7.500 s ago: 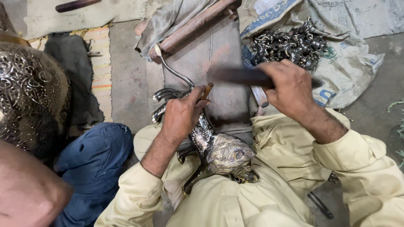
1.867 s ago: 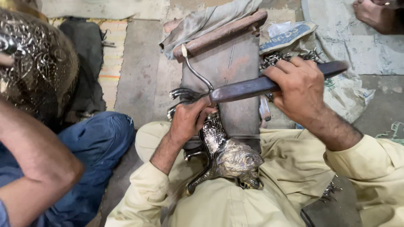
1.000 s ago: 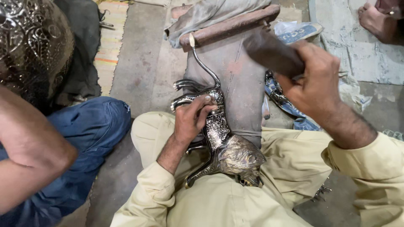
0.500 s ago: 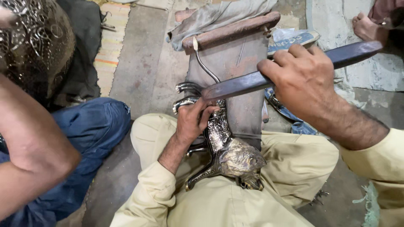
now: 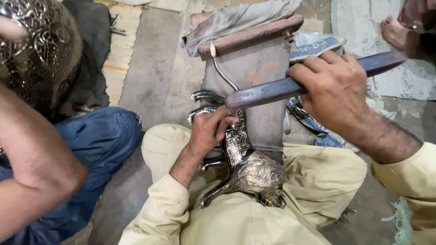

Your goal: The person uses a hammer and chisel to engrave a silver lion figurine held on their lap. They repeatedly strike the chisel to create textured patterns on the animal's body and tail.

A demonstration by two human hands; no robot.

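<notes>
- Far left: co-worker's bare arm (image 5: 34,168), blue trouser leg (image 5: 97,149).
- Your left hand (image 5: 210,131) is clamped on the metal animal figure (image 5: 247,165), which lies in your lap against the upright block (image 5: 263,86).
- Your right hand (image 5: 336,90) grips a long flat file (image 5: 272,90), held above the figure.

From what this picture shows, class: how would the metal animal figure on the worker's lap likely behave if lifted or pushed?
The metal animal figure looks cast and thick-bodied, so probably stiff and heavy for its size. Its shiny surface could be slippery, though the embossed texture under the left hand may aid grip. Lying on its side with thin legs, it would likely rock, not roll.
</notes>
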